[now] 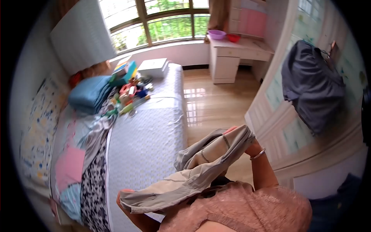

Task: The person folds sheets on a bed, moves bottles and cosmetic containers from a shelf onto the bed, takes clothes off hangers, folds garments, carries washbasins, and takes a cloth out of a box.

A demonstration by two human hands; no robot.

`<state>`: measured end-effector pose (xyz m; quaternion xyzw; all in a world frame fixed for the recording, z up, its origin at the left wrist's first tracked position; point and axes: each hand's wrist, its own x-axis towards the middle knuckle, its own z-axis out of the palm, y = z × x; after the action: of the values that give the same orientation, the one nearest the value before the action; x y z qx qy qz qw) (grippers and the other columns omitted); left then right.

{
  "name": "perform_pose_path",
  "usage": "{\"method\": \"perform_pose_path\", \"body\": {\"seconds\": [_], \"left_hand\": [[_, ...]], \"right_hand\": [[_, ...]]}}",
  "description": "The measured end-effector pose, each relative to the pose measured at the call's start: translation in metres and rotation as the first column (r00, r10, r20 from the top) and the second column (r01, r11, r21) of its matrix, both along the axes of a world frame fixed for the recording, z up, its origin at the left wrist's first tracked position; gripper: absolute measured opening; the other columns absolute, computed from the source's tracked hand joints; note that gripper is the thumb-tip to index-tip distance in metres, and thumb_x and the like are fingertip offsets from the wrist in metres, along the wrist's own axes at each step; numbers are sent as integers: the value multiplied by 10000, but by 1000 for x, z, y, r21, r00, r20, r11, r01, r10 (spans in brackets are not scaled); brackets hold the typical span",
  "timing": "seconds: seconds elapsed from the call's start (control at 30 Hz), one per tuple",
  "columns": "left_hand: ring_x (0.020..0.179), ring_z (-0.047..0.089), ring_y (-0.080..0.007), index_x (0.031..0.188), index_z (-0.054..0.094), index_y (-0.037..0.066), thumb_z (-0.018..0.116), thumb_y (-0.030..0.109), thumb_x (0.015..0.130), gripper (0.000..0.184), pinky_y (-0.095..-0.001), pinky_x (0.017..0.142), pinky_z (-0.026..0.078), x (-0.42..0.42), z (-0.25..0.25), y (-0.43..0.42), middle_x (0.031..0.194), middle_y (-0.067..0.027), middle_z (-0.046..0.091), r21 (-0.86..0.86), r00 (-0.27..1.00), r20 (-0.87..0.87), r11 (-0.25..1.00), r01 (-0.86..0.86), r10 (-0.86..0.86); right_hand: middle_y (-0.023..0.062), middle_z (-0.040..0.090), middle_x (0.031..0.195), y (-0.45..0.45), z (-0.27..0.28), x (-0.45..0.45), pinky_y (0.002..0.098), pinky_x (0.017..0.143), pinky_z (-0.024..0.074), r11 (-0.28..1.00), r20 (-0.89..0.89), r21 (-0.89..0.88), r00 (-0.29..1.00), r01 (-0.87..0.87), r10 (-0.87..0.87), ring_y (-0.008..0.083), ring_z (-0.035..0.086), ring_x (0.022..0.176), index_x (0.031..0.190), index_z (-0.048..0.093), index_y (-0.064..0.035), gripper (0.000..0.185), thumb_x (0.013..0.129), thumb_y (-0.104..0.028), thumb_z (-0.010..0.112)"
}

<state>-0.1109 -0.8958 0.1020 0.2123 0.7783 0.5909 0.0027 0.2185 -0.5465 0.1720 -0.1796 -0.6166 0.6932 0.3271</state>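
A pair of beige-grey trousers (pixel 189 176) is stretched in the air in front of my body, with seams showing and part of the cloth hanging in folds. My left hand (pixel 120 200) grips one end at the lower left, beside the bed. The other end is held up by my right hand (pixel 254 149), which has a bracelet at the wrist. Cloth covers most of the fingers of both hands. The bed (pixel 145 143), with a pale patterned sheet, lies to the left of the trousers.
Folded blue bedding (pixel 89 94), a white box (pixel 153 67), toys (pixel 129 92) and a pink cloth (pixel 70 166) lie on the bed. A dark garment (pixel 309 81) hangs on the wardrobe door at right. A white desk (pixel 226 62) holds a purple basin (pixel 217 34) and a red bowl (pixel 233 38).
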Motion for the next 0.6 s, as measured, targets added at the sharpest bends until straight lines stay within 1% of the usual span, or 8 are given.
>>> {"method": "perform_pose_path", "body": {"seconds": [0.07, 0.1, 0.2, 0.27, 0.33, 0.47, 0.53, 0.6], "left_hand": [[517, 447, -96, 588, 510, 46, 518, 127, 625, 90, -238, 490, 368, 29, 74, 51, 551, -11, 489, 66, 989, 114, 994, 89, -96], [508, 431, -90, 582, 501, 51, 526, 136, 642, 106, -229, 486, 355, 43, 101, 79, 542, -7, 479, 26, 982, -8, 981, 190, -190], [508, 414, -79, 578, 497, 56, 532, 163, 661, 140, -217, 487, 340, 55, 110, 139, 535, 1, 468, 130, 973, -75, 965, 229, -221], [545, 419, -80, 607, 498, 57, 530, 169, 674, 135, -216, 513, 341, 51, 119, 161, 571, -4, 473, 105, 957, -15, 952, 289, -289], [569, 427, -82, 634, 503, 51, 524, 168, 681, 128, -215, 527, 341, 48, 119, 196, 598, -10, 480, 157, 898, 168, 911, 382, -406], [578, 437, -81, 693, 514, 39, 509, 149, 711, 111, -211, 545, 360, 59, 125, 275, 627, -22, 495, 243, 910, 43, 888, 390, -411], [640, 462, -99, 823, 479, 33, 509, 125, 744, 126, -223, 602, 389, 38, 120, 305, 733, -57, 509, 164, 761, 173, 781, 603, -625], [694, 479, -118, 919, 427, 33, 507, 111, 763, 192, -236, 650, 404, 55, 115, 346, 808, -86, 506, 367, 851, 8, 793, 487, -526]], "right_hand": [[48, 555, 875, -3, 15, -1, 221, 666, 435, 996, 73, 41, 994, 77, -79, 83, 496, 771, 950, 515, 3, 297, 734, -189, 587], [51, 555, 875, 4, 17, 5, 222, 667, 435, 994, 24, -21, 994, 108, -107, 82, 495, 770, 949, 515, 3, 298, 733, -189, 589], [50, 555, 867, 28, 16, 23, 225, 668, 435, 977, -53, -140, 984, 163, -172, 81, 492, 766, 942, 521, -9, 273, 727, -164, 588], [41, 553, 853, 38, 23, 28, 223, 664, 434, 950, 112, 144, 950, 275, -292, 81, 490, 756, 935, 526, -19, 255, 721, -143, 586], [31, 551, 838, 60, 23, 33, 219, 657, 430, 927, 105, 137, 926, 348, -363, 76, 486, 743, 921, 533, -28, 239, 707, -118, 589], [30, 555, 821, 118, 26, 42, 219, 661, 430, 847, 206, 352, 849, 399, -486, 77, 492, 740, 902, 540, -29, 237, 686, -104, 601], [36, 560, 813, 147, 30, 42, 226, 654, 434, 822, 206, 382, 828, 423, -522, 84, 499, 733, 905, 540, -30, 249, 676, -100, 610], [44, 564, 812, 180, 31, 42, 232, 649, 437, 834, 189, 336, 836, 437, -514, 90, 503, 728, 903, 541, -27, 259, 666, -96, 619]]}}
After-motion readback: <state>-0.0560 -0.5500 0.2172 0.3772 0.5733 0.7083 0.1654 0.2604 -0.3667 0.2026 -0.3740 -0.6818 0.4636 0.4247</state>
